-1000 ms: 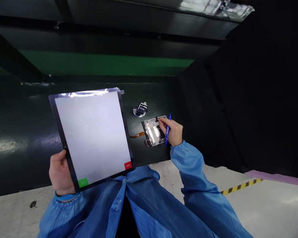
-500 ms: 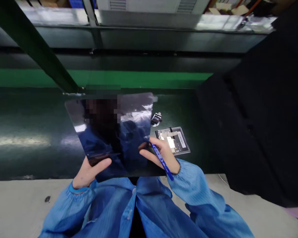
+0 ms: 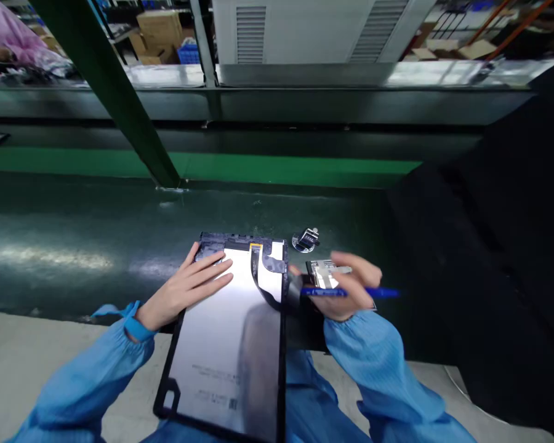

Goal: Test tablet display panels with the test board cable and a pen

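A tablet display panel [image 3: 216, 344] lies silver back up, jutting over the near edge of the green bench. It has a black frame and a dark ribbon cable [image 3: 257, 277] hanging from its far end. My left hand [image 3: 184, 292] rests on its upper left part, fingers spread flat. At its right edge, my right hand [image 3: 351, 289], smeared by motion, grips a blue pen [image 3: 325, 293], held level. Beneath that hand sits a flat part with a printed label [image 3: 323, 271], partly covered. Just beyond is a small round metallic piece with a black block [image 3: 306, 240].
A green post [image 3: 115, 98] rises from the bench [image 3: 74, 246] at the left. A large black object [image 3: 498, 246] takes up the right side. Behind the bench runs a metal ledge [image 3: 305, 79], with cardboard boxes [image 3: 159, 31] and a white louvred cabinet [image 3: 309, 31] beyond.
The panel has turned from its glossy dark face to its silver back and come down onto the bench edge. My left hand now lies flat on it; my right hand has moved right with the pen.
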`<control>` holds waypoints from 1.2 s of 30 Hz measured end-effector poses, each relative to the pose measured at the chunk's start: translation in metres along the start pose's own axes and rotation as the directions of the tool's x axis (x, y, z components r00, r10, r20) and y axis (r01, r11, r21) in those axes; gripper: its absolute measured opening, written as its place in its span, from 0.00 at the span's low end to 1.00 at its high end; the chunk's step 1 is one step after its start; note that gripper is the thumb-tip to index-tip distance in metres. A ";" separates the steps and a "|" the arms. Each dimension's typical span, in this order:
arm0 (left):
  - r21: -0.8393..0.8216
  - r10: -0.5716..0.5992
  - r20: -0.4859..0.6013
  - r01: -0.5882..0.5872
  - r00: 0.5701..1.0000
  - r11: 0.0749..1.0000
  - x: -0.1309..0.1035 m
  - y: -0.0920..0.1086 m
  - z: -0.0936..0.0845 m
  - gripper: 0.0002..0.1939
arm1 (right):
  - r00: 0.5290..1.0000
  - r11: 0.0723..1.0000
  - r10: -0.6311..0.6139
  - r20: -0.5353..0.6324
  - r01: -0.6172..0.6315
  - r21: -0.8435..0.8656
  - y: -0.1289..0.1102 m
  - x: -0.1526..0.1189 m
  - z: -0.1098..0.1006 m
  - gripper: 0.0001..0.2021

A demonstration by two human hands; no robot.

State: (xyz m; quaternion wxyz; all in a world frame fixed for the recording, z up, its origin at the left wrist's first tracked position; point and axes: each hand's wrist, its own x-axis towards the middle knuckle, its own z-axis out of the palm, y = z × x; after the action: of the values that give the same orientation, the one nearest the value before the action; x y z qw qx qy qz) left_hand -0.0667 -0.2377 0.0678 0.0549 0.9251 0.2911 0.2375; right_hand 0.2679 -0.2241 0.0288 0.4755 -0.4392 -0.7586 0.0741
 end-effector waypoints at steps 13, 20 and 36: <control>0.273 -0.237 0.333 0.148 0.912 0.951 0.005 -0.047 0.022 0.38 | 0.848 0.554 0.333 0.412 -0.530 0.643 -0.003 0.011 0.001 0.16; -0.291 -0.324 0.158 0.357 0.933 0.887 0.073 0.013 0.032 0.23 | 0.846 0.675 0.298 0.443 -0.515 0.529 -0.009 0.007 0.017 0.13; -0.636 -0.452 0.284 0.519 0.846 0.572 0.086 0.022 0.048 0.06 | 0.885 0.664 0.227 0.405 -0.445 0.601 -0.013 0.005 0.021 0.14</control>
State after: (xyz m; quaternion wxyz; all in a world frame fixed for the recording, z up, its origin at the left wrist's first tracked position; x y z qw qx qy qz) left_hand 0.0286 -0.2057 0.0655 0.4718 0.7294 0.4203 0.2621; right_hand 0.2428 -0.2216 0.0275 0.4608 -0.3522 -0.6446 0.4980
